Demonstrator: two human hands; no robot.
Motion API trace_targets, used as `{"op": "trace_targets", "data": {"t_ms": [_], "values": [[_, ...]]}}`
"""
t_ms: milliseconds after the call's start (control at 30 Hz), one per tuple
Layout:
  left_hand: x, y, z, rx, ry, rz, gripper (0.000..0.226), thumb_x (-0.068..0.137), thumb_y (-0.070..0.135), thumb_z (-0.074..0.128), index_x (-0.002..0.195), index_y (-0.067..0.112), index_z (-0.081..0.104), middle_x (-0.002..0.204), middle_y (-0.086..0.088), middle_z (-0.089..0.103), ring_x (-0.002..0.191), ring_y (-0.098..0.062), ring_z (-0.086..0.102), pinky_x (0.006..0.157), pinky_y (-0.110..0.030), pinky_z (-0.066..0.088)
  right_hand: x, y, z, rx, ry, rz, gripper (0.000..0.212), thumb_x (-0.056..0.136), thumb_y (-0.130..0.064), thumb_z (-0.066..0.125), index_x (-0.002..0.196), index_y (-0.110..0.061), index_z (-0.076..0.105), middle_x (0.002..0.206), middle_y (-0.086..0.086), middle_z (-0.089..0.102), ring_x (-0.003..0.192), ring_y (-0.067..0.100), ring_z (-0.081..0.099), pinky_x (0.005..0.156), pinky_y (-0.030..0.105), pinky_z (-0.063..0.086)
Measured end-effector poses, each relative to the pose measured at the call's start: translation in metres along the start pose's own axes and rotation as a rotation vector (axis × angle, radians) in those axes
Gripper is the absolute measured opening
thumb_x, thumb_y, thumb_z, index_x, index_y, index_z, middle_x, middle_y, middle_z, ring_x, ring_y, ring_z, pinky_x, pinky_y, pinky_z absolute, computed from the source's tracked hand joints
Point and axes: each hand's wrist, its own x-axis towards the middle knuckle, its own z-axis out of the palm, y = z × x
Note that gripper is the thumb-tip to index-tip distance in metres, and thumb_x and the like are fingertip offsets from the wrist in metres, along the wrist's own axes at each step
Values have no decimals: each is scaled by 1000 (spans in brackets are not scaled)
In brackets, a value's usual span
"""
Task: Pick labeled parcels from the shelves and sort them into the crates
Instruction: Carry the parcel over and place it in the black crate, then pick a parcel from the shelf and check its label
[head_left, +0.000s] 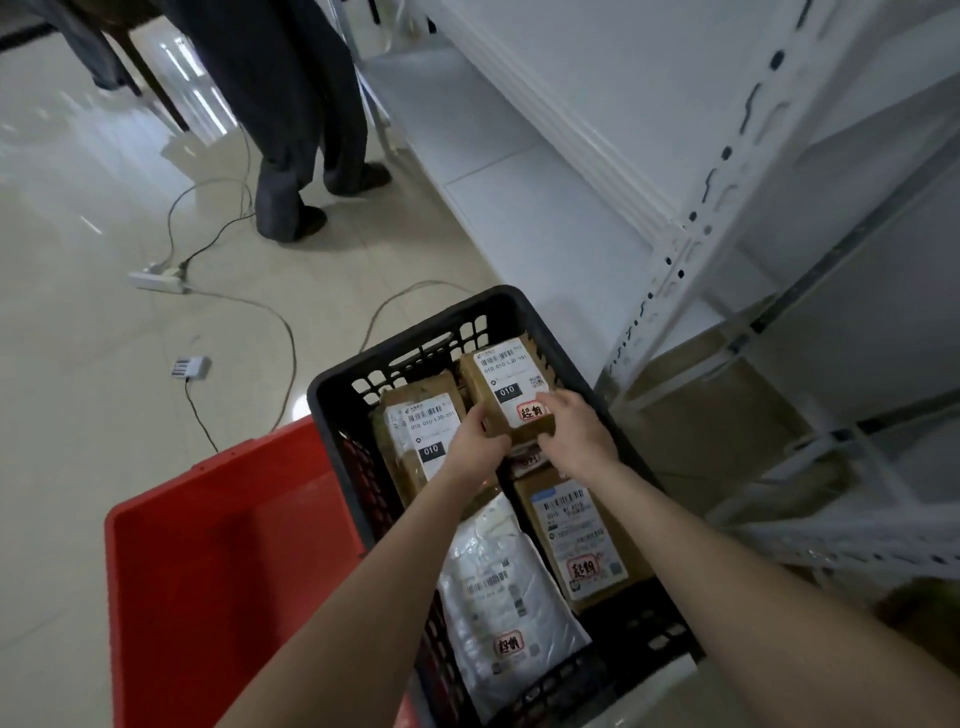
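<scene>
A brown cardboard parcel (506, 387) with a white label marked 010 sits at the far end of the black crate (337, 384). My left hand (475, 441) grips its near left corner and my right hand (576, 434) holds its near right edge. Beside it lies a second brown parcel (415, 421) with a similar 010 label. Nearer to me in the same crate lie a white plastic mailer (498, 587) and another brown box (571, 535), both labeled. A red crate (218, 545) stands to the left, holding nothing that I can see.
White metal shelving (691, 223) rises on the right, its visible shelves bare. A person's legs in dark trousers (296, 130) stand on the tiled floor ahead. A power strip (158, 278), cables and a small white device (191, 366) lie on the floor to the left.
</scene>
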Motion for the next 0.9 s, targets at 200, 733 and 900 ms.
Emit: {"op": "trace_targets", "data": {"t_ms": [200, 733, 900], "values": [[-36, 21, 2, 823, -1, 235, 72, 85, 14, 63, 148, 17, 27, 152, -6, 30, 127, -25, 47, 101, -39, 47, -61, 5, -28, 50, 88, 134, 61, 89, -26, 62, 145, -27, 36, 147, -2, 34, 130, 21, 40, 101, 40, 44], [-195, 50, 154, 1485, -336, 892, 60, 89, 22, 57, 142, 12, 30, 148, -7, 29, 130, -28, 38, 96, -41, 46, -308, 90, -100, 63, 435, 457, 57, 89, -28, 59, 142, -23, 38, 141, 1, 36, 130, 23, 37, 103, 36, 41], [-284, 33, 227, 1525, -393, 1089, 62, 90, 21, 55, 145, 17, 27, 149, -4, 28, 131, -27, 39, 97, -41, 44, -420, 137, -109, 88, 543, 559, 60, 87, -31, 61, 141, -24, 38, 142, 1, 35, 128, 24, 37, 104, 37, 40]]}}
